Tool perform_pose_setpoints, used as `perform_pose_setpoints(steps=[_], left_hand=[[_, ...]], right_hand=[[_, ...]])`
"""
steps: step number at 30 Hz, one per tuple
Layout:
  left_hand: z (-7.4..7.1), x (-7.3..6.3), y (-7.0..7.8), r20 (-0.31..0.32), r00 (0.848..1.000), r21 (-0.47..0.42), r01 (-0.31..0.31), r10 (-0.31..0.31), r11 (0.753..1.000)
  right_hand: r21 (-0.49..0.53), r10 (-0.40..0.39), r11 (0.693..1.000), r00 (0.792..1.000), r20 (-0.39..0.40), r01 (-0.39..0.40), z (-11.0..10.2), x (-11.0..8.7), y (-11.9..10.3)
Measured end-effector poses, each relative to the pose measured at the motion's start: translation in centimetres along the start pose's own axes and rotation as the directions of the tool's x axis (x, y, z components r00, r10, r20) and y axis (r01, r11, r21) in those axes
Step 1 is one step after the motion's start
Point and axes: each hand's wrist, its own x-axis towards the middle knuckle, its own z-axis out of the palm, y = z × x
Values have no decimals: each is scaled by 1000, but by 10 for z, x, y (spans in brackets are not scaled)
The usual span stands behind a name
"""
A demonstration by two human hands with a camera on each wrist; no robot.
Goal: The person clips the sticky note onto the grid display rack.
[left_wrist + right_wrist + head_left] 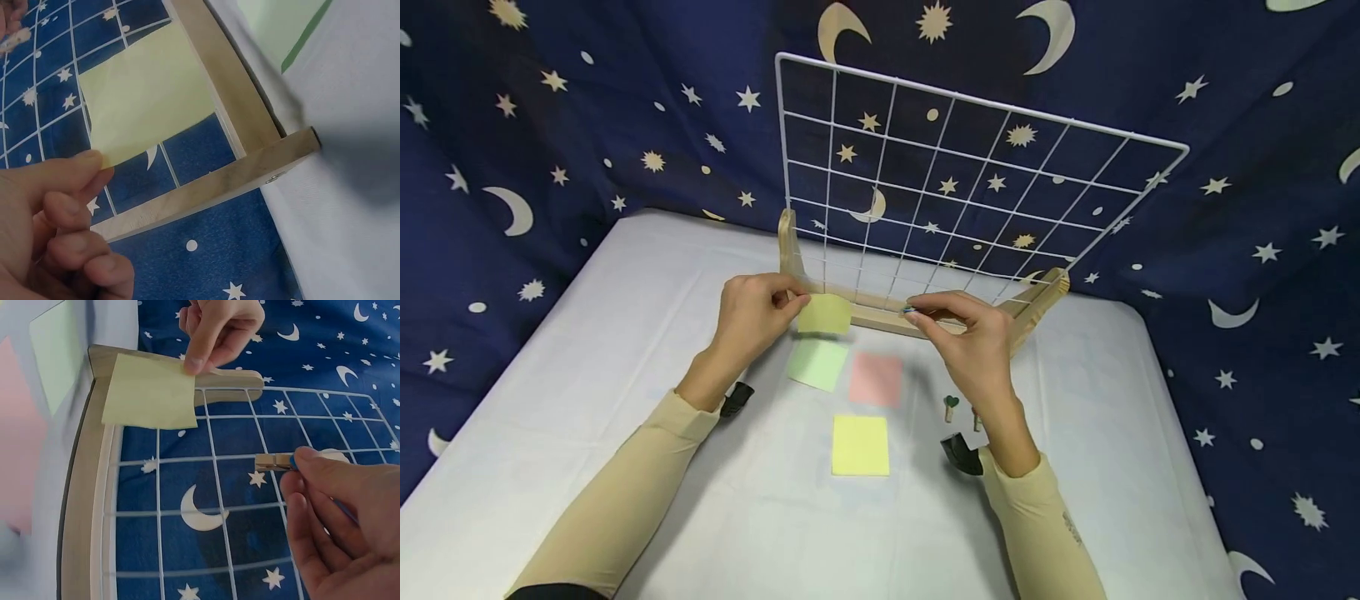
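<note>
My left hand [752,312] pinches a yellow sticky note [825,314] by one corner, between thumb and forefinger. In the right wrist view the note [151,392] hangs in front of the lower part of a white wire grid [215,487], near its wooden base. Between the thumb and fingertips of my right hand [973,342] is a small wooden clothespin [274,462] with a bit of blue at the pinched end. That clothespin is held in front of the grid, apart from the note.
On the white table [760,517] lie a green note [817,364], a pink note [876,379] and a yellow note [861,446]. Clothespins with green hearts [951,407] lie by my right wrist. The grid stands in a wooden stand [880,319] before a starry blue cloth [647,108].
</note>
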Motion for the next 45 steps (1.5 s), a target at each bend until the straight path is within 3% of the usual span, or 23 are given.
perform_pose_setpoints(steps=[10,17,25,31,39,45], left_hand=[[6,10,2,-62,992,13,115,-114,993],[8,20,5,-111,989,-6,96,-96,995],[14,26,3,-143,984,28,112,-107,993],[16,26,-1,-157,981,38,117,-110,992],[17,27,-3,-158,982,22,110,-105,994],[19,26,-4,-164,983,23,90,-85,996]], right_hand=[[43,4,999,1000,-31,-2,32,17,8],[48,-43,998,997,-70,46,52,28,9],[37,-155,986,978,-140,162,83,38,22],[32,-159,986,972,-174,167,97,42,27],[-57,-202,979,957,-210,194,105,45,32],[-79,-191,981,966,-176,180,107,46,35]])
